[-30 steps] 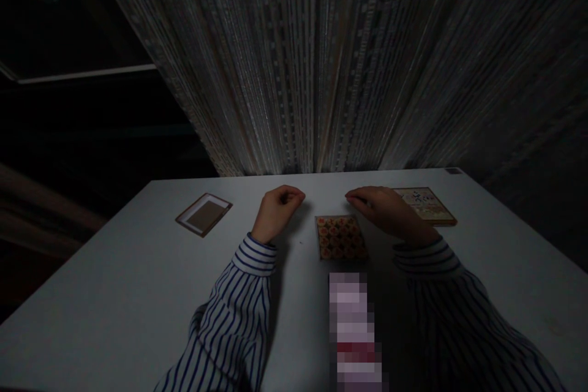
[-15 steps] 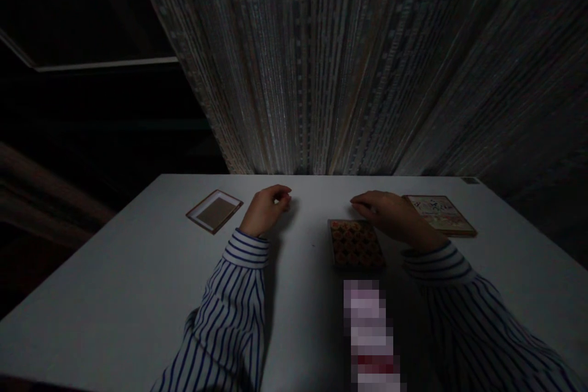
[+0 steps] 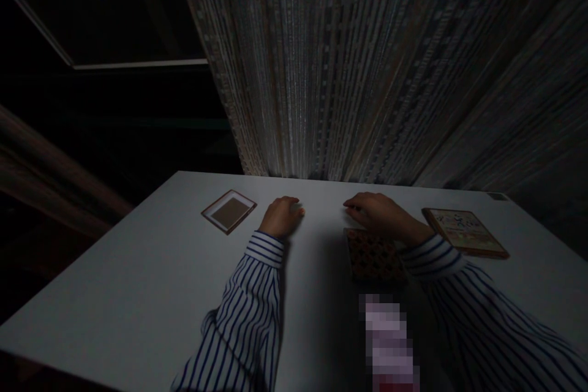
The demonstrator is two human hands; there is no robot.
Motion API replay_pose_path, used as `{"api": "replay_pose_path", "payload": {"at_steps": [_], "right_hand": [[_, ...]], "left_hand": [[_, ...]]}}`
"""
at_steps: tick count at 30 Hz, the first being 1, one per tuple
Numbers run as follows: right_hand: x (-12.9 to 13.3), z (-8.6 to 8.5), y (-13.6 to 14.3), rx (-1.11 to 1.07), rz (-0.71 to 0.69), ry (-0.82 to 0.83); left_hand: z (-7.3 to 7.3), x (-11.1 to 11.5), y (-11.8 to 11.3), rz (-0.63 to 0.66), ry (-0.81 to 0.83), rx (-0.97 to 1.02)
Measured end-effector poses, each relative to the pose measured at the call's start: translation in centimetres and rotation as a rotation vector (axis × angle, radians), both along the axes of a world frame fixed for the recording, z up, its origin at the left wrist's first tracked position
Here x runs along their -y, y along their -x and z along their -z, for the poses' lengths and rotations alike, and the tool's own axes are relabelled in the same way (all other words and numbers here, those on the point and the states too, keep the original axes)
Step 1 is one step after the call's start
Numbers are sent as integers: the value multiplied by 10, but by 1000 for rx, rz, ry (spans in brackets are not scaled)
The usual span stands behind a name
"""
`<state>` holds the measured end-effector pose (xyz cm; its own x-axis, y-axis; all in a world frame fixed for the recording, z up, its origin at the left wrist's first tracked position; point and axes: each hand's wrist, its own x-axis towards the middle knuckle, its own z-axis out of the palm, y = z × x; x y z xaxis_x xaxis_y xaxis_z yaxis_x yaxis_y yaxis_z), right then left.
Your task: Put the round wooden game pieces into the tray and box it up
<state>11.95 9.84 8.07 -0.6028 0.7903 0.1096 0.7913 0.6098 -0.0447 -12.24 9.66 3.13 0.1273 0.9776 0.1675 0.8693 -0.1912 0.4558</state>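
Observation:
My left hand (image 3: 281,216) is above the white table, its fingers curled around a small orange-brown piece (image 3: 302,212) at the fingertips. To its left lies an open shallow box lid (image 3: 229,211) with a brown inside. My right hand (image 3: 375,214) hovers past the far edge of a square box (image 3: 374,256) filled with rows of round reddish-brown pieces. Its fingers are bent together, and whatever they hold, if anything, is hidden. A flat box with a printed picture (image 3: 466,231) rests right of my right hand.
A striped curtain (image 3: 312,73) hangs behind the white table (image 3: 151,294). A small dark card (image 3: 497,196) lies at the far right corner. A blurred pinkish patch (image 3: 390,340) covers the near side of the box of pieces.
The whole view has shifted, with the tabletop items now further right and lower. My right hand sits slightly nearer my left hand, and a small piece now shows at my left fingertips.

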Motion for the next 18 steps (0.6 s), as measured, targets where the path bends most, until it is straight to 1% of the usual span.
{"api": "replay_pose_path", "payload": {"at_steps": [5,9,13,18], "right_hand": [[-11,10,20,79,-3,65],[-16,16,32,113,-16,104],[-17,20,41,144,-20,107],[-17,21,45,161,-36,109]], "left_hand": [[13,-3,-5,-37,14,-73],[19,-4,-10,-52,-18,-103],[25,-5,-12,-74,-20,-133],[29,-7,-12,-71,1,-160]]}}
